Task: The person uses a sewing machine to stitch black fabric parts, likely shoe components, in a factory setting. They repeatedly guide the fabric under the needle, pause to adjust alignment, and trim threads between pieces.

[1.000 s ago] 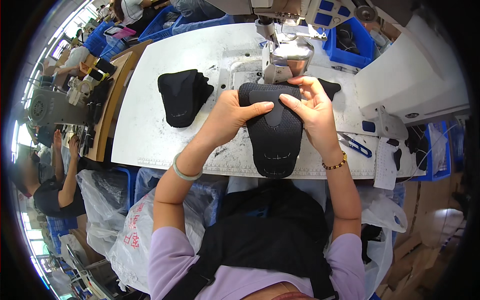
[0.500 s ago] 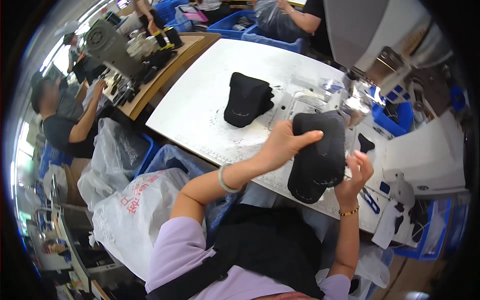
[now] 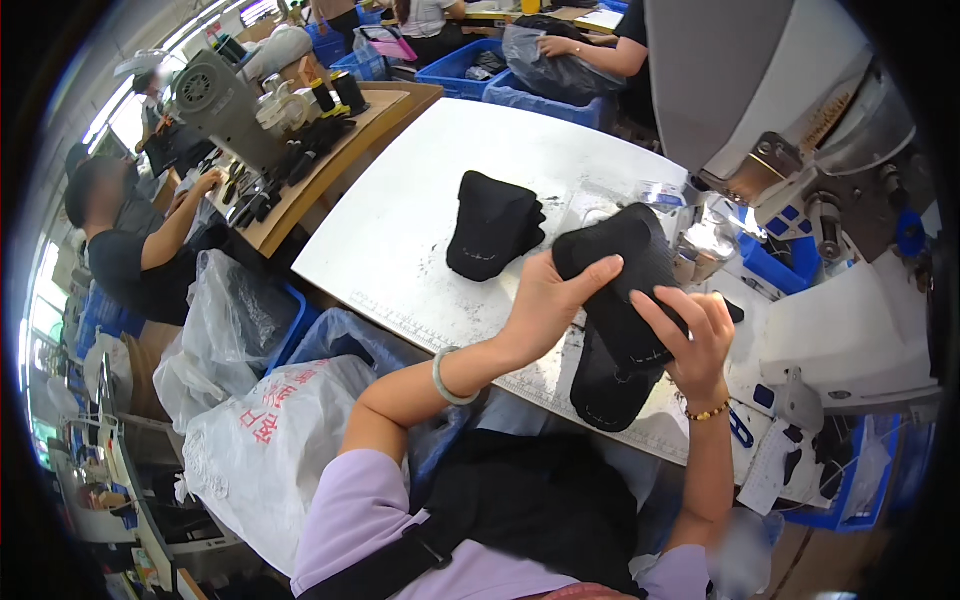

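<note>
In both hands is a black fabric piece, shaped like a shoe upper, held over the white sewing table. My left hand, with a pale bangle at its wrist, grips its left edge, thumb on top. The closed fingers of my right hand pinch the piece's lower right side. A second black piece hangs or lies below it, with pale stitching near its tip; whether the two are joined I cannot tell. Farther left, a stack of similar black pieces rests on the table.
A sewing machine stands over the right side of the white table. Blue-handled snips lie near my right wrist. White plastic sacks and blue bins crowd the left. Another worker sits beyond them.
My right hand has moved left from beside the held piece onto it. The piece has tilted, and its lower part has swung slightly left and nearer to me.
</note>
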`<state>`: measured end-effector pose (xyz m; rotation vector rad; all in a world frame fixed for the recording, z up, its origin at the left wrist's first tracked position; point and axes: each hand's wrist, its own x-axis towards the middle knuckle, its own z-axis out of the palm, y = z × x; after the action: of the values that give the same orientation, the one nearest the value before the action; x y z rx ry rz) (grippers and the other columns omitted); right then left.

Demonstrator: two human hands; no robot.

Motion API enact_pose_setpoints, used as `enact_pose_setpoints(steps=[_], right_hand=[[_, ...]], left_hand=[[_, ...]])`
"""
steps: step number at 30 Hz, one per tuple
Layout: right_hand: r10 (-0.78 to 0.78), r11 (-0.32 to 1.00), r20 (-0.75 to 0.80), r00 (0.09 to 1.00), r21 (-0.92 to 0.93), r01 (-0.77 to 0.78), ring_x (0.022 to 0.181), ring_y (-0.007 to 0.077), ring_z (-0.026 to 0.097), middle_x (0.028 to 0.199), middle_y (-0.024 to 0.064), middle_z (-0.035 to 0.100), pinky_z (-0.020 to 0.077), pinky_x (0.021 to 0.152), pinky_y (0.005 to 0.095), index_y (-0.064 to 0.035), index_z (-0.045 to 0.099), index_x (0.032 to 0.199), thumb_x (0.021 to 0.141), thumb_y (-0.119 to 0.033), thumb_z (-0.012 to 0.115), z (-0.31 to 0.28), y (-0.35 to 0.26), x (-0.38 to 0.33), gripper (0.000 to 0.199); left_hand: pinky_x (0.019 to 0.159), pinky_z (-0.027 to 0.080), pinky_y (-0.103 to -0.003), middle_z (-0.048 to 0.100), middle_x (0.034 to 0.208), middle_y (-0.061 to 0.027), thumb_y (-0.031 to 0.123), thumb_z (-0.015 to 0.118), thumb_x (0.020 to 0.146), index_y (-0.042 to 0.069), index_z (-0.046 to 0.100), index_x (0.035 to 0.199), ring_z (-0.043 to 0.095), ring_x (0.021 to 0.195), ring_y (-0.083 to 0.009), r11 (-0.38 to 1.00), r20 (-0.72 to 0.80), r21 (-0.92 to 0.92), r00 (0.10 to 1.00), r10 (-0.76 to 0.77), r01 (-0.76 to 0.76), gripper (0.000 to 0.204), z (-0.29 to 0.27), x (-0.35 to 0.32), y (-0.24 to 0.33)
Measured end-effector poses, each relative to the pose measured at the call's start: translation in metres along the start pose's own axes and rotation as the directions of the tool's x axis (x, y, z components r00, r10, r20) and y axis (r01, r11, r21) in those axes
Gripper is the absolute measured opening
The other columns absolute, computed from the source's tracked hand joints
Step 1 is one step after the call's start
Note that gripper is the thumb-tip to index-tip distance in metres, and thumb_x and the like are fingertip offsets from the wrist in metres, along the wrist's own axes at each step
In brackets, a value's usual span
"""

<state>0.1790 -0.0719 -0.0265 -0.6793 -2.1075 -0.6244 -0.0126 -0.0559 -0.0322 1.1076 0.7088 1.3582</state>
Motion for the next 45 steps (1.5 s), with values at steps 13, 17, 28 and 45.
enact_pose_setpoints(steps=[13,17,28,45], right_hand=[[0.099,0.984,-0.047,0.994,-0.144,-0.105,0.077,0.0094,0.047,0.099,-0.0089,0.055,0.0362,0.07,0.0254,-0.0274,0.068,0.105,0.07,-0.015,0.062,-0.003,0.028,-0.001,0.037],[0.189,0.979,-0.02,0.982,-0.073,-0.19,0.08,0.0119,0.046,0.1,-0.0081,0.055,0.033,0.072,0.0289,-0.0273,0.068,0.106,0.066,-0.016,0.067,-0.007,0.034,0.002,0.042],[0.297,0.951,0.006,0.955,-0.091,-0.296,0.082,0.0201,0.049,0.102,0.0022,0.053,0.0372,0.068,0.0346,-0.0169,0.062,0.114,0.051,-0.006,0.066,-0.005,0.032,0.001,0.064],[0.425,0.896,-0.012,0.905,-0.131,-0.423,0.08,0.0215,0.05,0.098,0.0026,0.051,0.0417,0.07,0.0352,-0.0184,0.061,0.119,0.053,-0.003,0.065,0.005,0.016,0.0,0.068]], left_hand=[[0.067,0.053,-0.022,0.065,0.089,-0.0084,0.008,0.066,0.083,-0.007,0.06,0.104,0.063,0.075,-0.0104,0.98,0.184,0.012,0.963,-0.198,0.199,0.027,0.008,0.044,0.03],[0.065,0.054,-0.02,0.064,0.089,-0.0093,0.01,0.065,0.083,-0.008,0.058,0.106,0.064,0.075,-0.011,0.944,0.25,0.052,0.911,-0.327,0.324,0.03,0.007,0.062,0.032],[0.07,0.052,-0.024,0.065,0.089,-0.01,0.0,0.062,0.079,-0.004,0.062,0.097,0.064,0.079,-0.0147,0.957,0.244,0.069,0.925,-0.291,0.283,0.018,0.027,0.102,0.026],[0.076,0.051,-0.026,0.061,0.093,-0.0101,0.0,0.072,0.071,-0.004,0.058,0.099,0.061,0.084,-0.0168,0.977,0.421,0.054,0.882,-0.212,0.209,0.032,0.027,0.123,0.026]])
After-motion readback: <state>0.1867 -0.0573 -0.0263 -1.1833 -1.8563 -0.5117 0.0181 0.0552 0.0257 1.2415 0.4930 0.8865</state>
